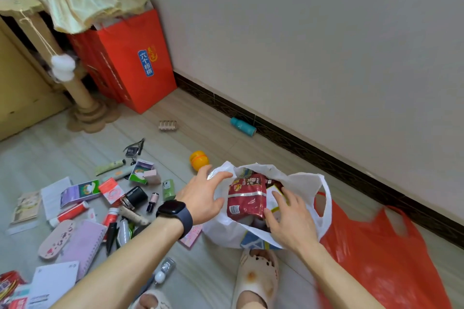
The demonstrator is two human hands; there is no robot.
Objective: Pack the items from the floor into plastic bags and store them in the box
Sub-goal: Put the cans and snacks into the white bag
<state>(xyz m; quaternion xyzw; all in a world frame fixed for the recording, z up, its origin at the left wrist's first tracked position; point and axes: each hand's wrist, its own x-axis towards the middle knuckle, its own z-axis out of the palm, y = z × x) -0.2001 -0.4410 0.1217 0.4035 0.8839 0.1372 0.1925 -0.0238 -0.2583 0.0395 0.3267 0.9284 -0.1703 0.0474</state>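
1. White bag (305, 184): on the floor (200, 133) just in front of your feet, mouth open and facing up, handle loop on its right side hanging free.
2. Red packet (247, 199): inside the white bag, upright, printed face toward you. A white card (271, 198) sits just to its right in the same bag.
3. Your left hand (202, 194): fingers spread wide and bent, fingertips at the bag's left rim and thumb below them near the packet. It holds nothing that can be made out. A dark watch (173, 209) is on the wrist.
4. Your right hand (291, 221): fingers spread and nearly straight, lying on the white card and the bag's near rim, gripping nothing.
5. Red bag (376, 258): flat on the floor to the right, touching the white bag.
6. Loose items, left of the white bag: notebook (84, 246), red tube (69, 213), black case (135, 197), green roll (168, 189), with cartons and leaflets among them.
7. Orange ball (199, 160): on the floor just beyond your left hand.
8. Teal bottle (243, 127): on its side against the skirting, well apart from the pile.
9. Red carton (136, 63): upright in the far corner.
10. Slipper (258, 276): on your foot, just below the white bag.
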